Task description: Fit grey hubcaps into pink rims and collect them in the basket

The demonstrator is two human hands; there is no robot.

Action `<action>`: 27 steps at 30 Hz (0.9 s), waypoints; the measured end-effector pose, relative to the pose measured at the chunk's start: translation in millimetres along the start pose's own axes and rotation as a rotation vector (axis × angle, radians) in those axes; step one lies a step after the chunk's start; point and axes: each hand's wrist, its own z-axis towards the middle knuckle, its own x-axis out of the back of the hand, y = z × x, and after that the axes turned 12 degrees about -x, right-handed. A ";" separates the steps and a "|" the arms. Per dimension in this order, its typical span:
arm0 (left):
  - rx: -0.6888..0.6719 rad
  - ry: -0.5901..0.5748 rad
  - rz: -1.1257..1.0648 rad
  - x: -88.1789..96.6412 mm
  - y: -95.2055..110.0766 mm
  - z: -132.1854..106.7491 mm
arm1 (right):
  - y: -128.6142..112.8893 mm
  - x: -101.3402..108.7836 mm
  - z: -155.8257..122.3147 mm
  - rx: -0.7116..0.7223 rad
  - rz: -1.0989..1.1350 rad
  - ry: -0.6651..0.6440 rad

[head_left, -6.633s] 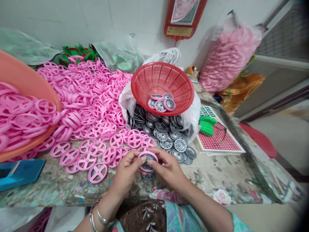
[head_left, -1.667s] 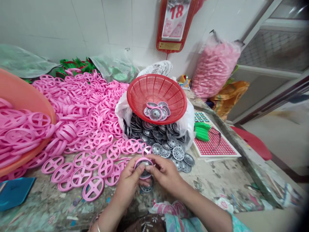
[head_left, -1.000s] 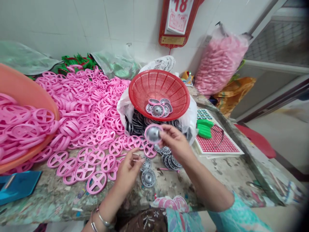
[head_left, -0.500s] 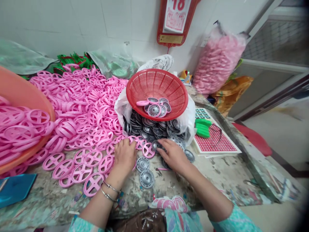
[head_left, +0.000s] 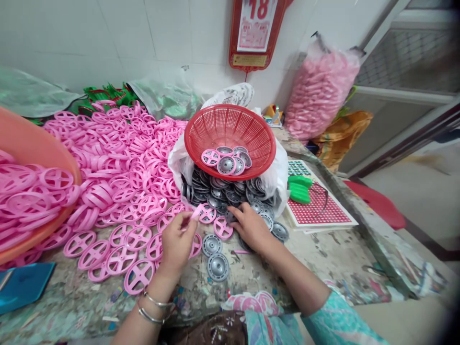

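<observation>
My left hand (head_left: 177,242) pinches a pink wheel rim (head_left: 196,212) edge-on between thumb and fingers, lifted a little over the loose pink rims. Grey hubcap-like discs (head_left: 235,196) spill from a white plastic bag (head_left: 176,160). At the front of that heap, my right hand (head_left: 251,227) has its fingers and thumb closed on a grey disc (head_left: 227,218), partly hidden by them. Between my hands lies a single pink four-spoke rim (head_left: 223,228). Two grey discs (head_left: 217,266) rest nearer to me on the worn tabletop.
Atop the bag, a red mesh basket (head_left: 230,115) holds several pink-and-grey wheels. Pink rims (head_left: 122,158) pile up across the left, beside an orange tub (head_left: 46,148). Green pieces (head_left: 299,189) lie on printed sheets (head_left: 334,215) at right. A blue plate (head_left: 25,285) sits front left.
My left hand has come up off the table with a pink rim pinched in it. My right hand has shifted slightly left, staying at the grey discs.
</observation>
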 end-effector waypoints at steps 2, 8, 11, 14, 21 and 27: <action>0.256 0.061 -0.369 -2.1 11.5 0.2 | 1.2 2.5 -3.0 -0.001 0.186 0.057; 0.687 0.040 -0.957 -12.3 31.7 -7.4 | -23.7 17.7 -17.3 -0.175 1.132 0.092; 0.719 -0.006 -1.000 -19.0 35.0 -15.3 | -40.4 15.0 -26.2 -0.147 1.174 0.055; 0.705 -0.018 -1.003 -20.8 35.5 -21.2 | -46.1 8.0 -35.0 -0.036 0.918 0.211; 0.609 -0.131 -0.920 -12.7 42.3 -25.4 | -36.9 21.2 -38.3 0.010 0.995 0.066; 0.526 -0.151 -0.801 -17.3 53.4 -30.0 | -37.8 23.2 -44.4 -0.075 1.126 -0.149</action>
